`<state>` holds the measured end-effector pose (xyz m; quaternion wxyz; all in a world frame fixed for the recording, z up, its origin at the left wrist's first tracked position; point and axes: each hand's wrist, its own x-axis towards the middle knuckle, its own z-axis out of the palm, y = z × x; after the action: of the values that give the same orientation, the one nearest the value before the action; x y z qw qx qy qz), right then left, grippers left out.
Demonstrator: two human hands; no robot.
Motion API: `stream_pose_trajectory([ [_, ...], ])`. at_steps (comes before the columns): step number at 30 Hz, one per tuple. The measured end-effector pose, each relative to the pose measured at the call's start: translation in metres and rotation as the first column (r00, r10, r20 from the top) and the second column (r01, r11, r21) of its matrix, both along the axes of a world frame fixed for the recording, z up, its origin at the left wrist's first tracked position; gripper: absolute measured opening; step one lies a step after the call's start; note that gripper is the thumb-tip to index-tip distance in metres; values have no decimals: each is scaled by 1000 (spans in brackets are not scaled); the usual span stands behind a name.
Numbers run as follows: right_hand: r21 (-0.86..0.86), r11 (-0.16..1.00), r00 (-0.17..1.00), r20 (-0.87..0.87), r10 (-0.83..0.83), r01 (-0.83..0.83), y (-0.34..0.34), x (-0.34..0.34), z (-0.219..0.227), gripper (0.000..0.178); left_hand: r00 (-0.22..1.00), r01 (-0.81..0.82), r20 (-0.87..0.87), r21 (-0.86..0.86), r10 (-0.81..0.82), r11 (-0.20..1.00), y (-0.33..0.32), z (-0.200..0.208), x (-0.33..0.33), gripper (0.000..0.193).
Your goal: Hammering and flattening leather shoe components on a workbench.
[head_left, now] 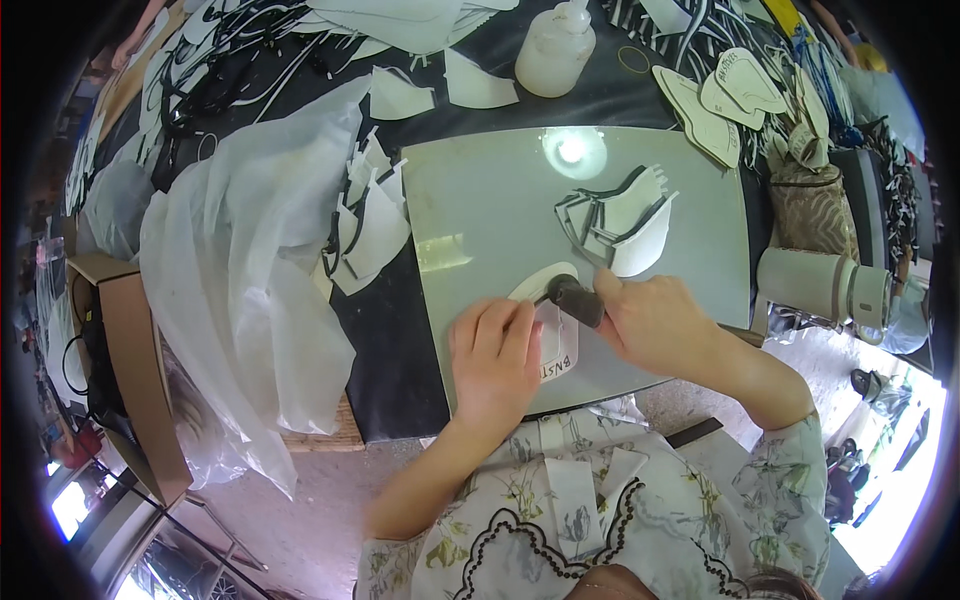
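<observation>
We see the right hand with its grip closed around a dark tool. The left hand rests on a white shape on the shiny board; we cannot tell if its grip pinches anything.

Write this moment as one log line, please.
left hand: on white flat piece | right hand: gripping dark tool over it, tip contact unclear | nearby: dark-edged white pieces on grey board
</observation>
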<state>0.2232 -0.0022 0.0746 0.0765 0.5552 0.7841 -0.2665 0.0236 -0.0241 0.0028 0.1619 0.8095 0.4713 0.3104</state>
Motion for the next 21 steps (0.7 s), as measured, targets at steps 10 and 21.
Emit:
stream_pose_trajectory([
  [10, 9, 999, 999, -28, -43, 43, 1, -1, -1, 31, 957, 151, -267, 140, -109, 979, -4, 5, -3, 29],
  [21, 65, 997, 997, -70, -26, 30, -7, -10, 0, 31, 948, 191, -287, 161, -139, 968, -4, 3, -4, 32],
])
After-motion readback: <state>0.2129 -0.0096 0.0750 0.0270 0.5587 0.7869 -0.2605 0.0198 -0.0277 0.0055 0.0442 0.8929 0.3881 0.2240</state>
